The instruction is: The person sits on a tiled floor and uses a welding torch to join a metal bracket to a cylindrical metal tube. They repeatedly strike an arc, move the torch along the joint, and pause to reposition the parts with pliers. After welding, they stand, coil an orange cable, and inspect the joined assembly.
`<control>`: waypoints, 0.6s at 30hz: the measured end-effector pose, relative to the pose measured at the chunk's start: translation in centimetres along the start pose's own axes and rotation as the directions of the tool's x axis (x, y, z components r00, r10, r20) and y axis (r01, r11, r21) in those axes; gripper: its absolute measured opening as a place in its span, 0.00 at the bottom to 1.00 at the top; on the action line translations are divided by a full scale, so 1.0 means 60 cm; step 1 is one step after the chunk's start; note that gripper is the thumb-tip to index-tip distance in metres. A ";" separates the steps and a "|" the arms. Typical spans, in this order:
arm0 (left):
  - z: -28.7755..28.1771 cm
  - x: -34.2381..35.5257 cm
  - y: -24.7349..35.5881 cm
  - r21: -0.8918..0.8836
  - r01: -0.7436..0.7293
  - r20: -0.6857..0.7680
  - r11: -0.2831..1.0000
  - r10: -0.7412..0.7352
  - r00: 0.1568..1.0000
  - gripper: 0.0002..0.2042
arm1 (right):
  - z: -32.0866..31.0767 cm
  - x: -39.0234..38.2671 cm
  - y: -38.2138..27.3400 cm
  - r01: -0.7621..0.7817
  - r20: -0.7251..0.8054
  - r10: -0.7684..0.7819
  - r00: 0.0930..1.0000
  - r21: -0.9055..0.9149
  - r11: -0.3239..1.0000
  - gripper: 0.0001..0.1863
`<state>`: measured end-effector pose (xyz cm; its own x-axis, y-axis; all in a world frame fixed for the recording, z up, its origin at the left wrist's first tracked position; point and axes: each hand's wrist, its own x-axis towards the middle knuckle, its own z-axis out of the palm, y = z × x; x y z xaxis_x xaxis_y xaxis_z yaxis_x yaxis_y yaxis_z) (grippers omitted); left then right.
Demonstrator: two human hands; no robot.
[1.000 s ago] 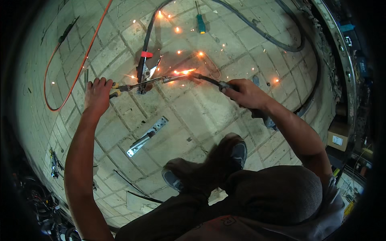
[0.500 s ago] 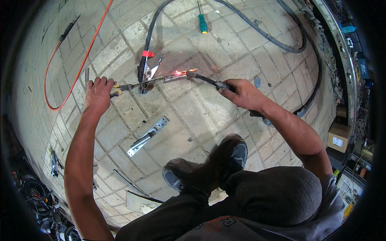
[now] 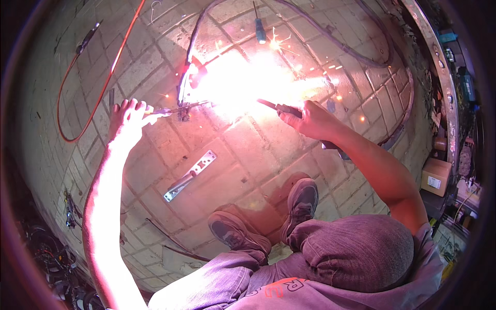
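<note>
My left hand (image 3: 126, 120) grips pliers (image 3: 164, 111) that pinch a thin metal rod (image 3: 194, 105) just above the paved floor. My right hand (image 3: 310, 120) is closed on a dark welding electrode holder (image 3: 279, 108) whose tip points left into a blinding white arc flash (image 3: 235, 82). The weld point itself is washed out by the glare. A clamp with a red handle (image 3: 187, 82) sits on the floor beside the rod, with a dark cable (image 3: 199, 28) running up from it. Sparks scatter to the upper right.
A flat metal bracket (image 3: 190, 174) lies on the stone pavers in front of my shoes (image 3: 299, 201). An orange cord (image 3: 103, 85) loops at left. A blue-handled screwdriver (image 3: 260, 32) lies at top. A thick hose (image 3: 385, 57) curves at right, near a cardboard box (image 3: 436, 176).
The arc has flared from a small glow with scattered sparks into a large white flash that lights the floor and both arms. Both hands hold nearly the same positions.
</note>
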<state>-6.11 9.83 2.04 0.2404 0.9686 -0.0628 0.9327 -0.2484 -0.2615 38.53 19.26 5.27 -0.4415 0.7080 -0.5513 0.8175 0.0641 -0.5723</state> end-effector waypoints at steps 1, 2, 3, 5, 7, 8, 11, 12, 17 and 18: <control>0.005 0.000 -0.005 0.008 0.023 0.044 1.000 -0.023 0.999 0.12 | -0.001 0.000 -0.003 -0.017 0.017 0.017 1.000 0.009 1.000 0.20; 0.008 -0.001 -0.009 0.018 0.045 0.088 0.999 -0.047 0.995 0.11 | 0.002 0.004 0.001 0.024 0.011 -0.024 1.000 -0.016 1.000 0.19; 0.008 -0.005 -0.011 -0.025 0.041 0.055 0.999 -0.039 0.998 0.12 | 0.007 0.012 0.011 0.066 0.007 -0.066 0.998 -0.041 0.997 0.19; 0.001 0.001 0.000 -0.130 0.015 -0.023 0.991 -0.018 1.000 0.14 | 0.003 0.008 0.008 0.057 0.040 -0.058 0.997 0.025 0.998 0.18; 0.023 -0.001 -0.006 -0.007 0.031 0.033 1.000 -0.030 0.999 0.14 | -0.002 0.000 0.005 -0.025 0.111 0.013 0.994 0.108 0.994 0.17; 0.010 0.007 0.000 -0.018 0.080 0.142 0.997 -0.076 0.987 0.17 | 0.000 -0.004 0.013 -0.045 0.097 0.030 0.995 0.159 0.986 0.18; -0.005 0.012 0.005 0.011 0.112 0.273 0.994 -0.111 0.956 0.14 | 0.004 -0.011 0.029 -0.086 0.075 0.069 0.995 0.245 0.966 0.21; -0.005 0.010 0.005 0.031 0.111 0.265 0.993 -0.115 0.957 0.14 | 0.002 -0.012 0.027 -0.091 0.078 0.075 0.994 0.230 0.969 0.21; -0.005 0.010 0.005 0.010 0.122 0.255 0.992 -0.120 0.959 0.17 | -0.009 -0.006 0.023 0.007 0.090 -0.015 0.996 0.091 0.996 0.19; -0.006 0.011 0.006 0.004 0.124 0.264 0.992 -0.121 0.957 0.17 | -0.009 -0.006 0.021 0.023 0.082 -0.030 0.996 0.086 0.996 0.20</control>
<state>-5.54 10.40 2.25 0.0466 0.9580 -0.2830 0.9543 -0.1265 -0.2709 39.88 19.48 5.07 -0.4950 0.6454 -0.5817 0.7723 0.0201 -0.6349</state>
